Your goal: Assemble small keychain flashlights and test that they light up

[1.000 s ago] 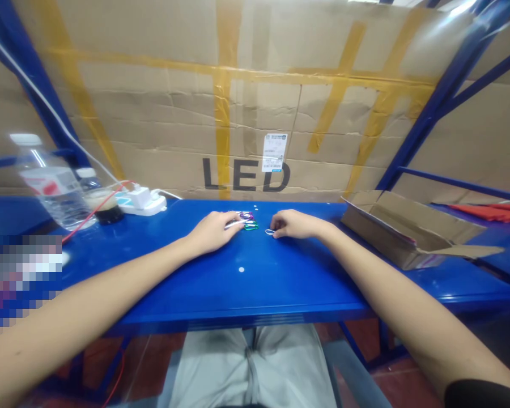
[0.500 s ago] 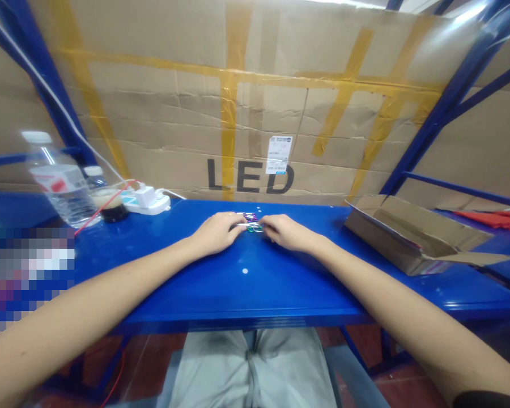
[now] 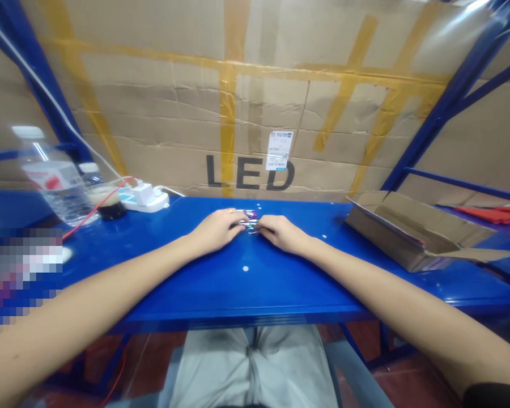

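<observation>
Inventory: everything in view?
table: one, blue, centre
shiny pieces: several, purple, silver, on table
open box: one, brown, right
sheets: several, orange, far right
bottles: two, white-capped, left
cup: one, dark below, left
power strip: one, white, left
cables: several, red, white, left
cardboard panel: one, brown, rear
tape: strips, yellow, on panel
label: one, white, on panel
frame: one, blue, both sides
chair: one, grey, below
floor: one, red, below
trousers: one, grey, below
left hand: one, at pieces
right hand: one, at pieces

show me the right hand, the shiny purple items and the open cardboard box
Right hand [image 3: 283, 233], head view: back of the hand
Shiny purple items [image 3: 250, 214], head view: middle of the visible cluster
Open cardboard box [image 3: 381, 236], head view: outer side wall nearest the hands
</observation>
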`<state>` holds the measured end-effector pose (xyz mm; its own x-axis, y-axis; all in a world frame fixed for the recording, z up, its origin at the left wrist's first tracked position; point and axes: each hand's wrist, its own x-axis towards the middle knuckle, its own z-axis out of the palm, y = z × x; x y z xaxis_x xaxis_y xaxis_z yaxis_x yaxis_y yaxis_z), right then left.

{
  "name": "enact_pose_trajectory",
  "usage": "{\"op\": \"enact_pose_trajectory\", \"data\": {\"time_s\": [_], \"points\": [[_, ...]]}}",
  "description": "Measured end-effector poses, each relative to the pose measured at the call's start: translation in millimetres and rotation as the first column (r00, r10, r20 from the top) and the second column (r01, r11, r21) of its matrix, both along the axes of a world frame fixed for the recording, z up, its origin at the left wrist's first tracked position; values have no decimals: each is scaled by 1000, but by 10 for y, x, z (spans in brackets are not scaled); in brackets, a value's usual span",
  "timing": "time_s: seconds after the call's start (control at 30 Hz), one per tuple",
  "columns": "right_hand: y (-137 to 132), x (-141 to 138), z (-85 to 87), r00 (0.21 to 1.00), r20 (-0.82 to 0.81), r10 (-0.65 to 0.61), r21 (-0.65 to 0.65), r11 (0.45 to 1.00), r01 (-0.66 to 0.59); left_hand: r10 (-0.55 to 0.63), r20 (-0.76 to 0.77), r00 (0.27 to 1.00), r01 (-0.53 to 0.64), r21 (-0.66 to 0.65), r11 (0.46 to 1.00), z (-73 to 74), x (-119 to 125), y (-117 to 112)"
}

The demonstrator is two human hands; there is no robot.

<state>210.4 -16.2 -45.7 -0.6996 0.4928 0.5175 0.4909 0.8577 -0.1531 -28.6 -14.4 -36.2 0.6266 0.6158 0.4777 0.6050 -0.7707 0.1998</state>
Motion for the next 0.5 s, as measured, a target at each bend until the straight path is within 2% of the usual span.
{"op": "enact_pose_trajectory", "data": {"time_s": [0.2,0.37,0.5], "points": [[-21,-19,23,996,10,88,26,996,-88,14,-40,999,-14,7,1000,14,6,-12],[-36,-24,44,996,77,42,58,997,-47,-7,-64,998,7,-1,1000,22,39,-34],[-22,-24,12,986,163,-21,139,990,-2,-24,-95,995,25,5,1000,16,76,-38]]}}
